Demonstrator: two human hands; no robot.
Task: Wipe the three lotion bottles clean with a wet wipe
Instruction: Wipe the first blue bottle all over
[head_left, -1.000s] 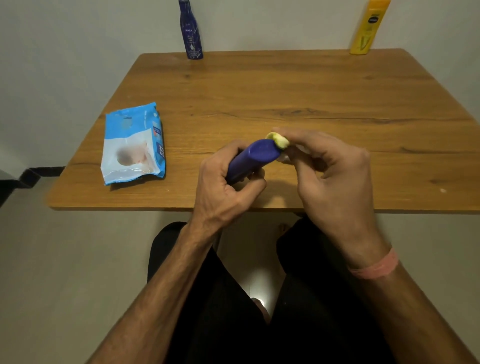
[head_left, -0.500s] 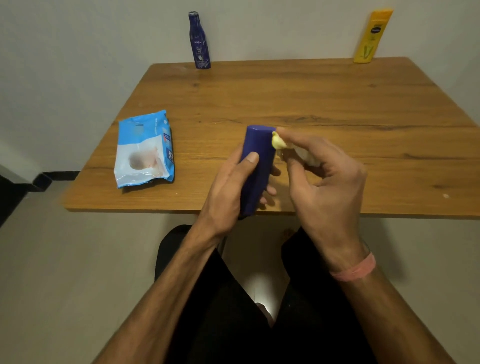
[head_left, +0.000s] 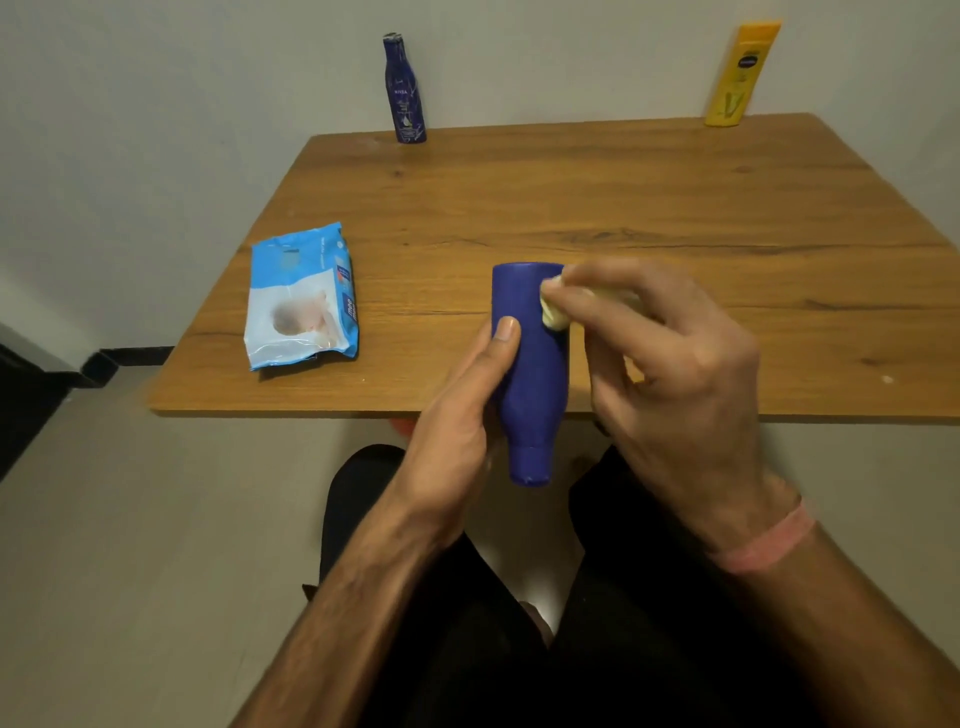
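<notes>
Three lotion bottles in view, one in hand. The blue bottle (head_left: 530, 374) is held upside down over the near tabletop (head_left: 649, 208) edge at 6 o'clock, cap toward the person, base pointing away. It is gripped by the left hand (head_left: 457, 431): thumb laid along the near face, the other fingers wrapped behind and hidden. The wet wipe (head_left: 553, 312), balled up and yellowish, is pinched in the fingertips of the right hand (head_left: 670, 374) and pressed against the upper right side of the bottle, just below its base.

The dark blue Nivea bottle (head_left: 404, 91) is standing upright at the far edge, 11 o'clock. The yellow bottle (head_left: 740, 75) is upright at the far right corner, 1 o'clock. Both are well apart from the hands, and no contact is seen.

Progress, as judged: the blue bottle is being wiped; whether the two far bottles were already cleaned cannot be told from this view. If not, two bottles are left.

The wet wipe pack (head_left: 301, 301) is lying flat at 9 o'clock, near the left edge. A pink band (head_left: 769, 540) is worn on the right wrist.
</notes>
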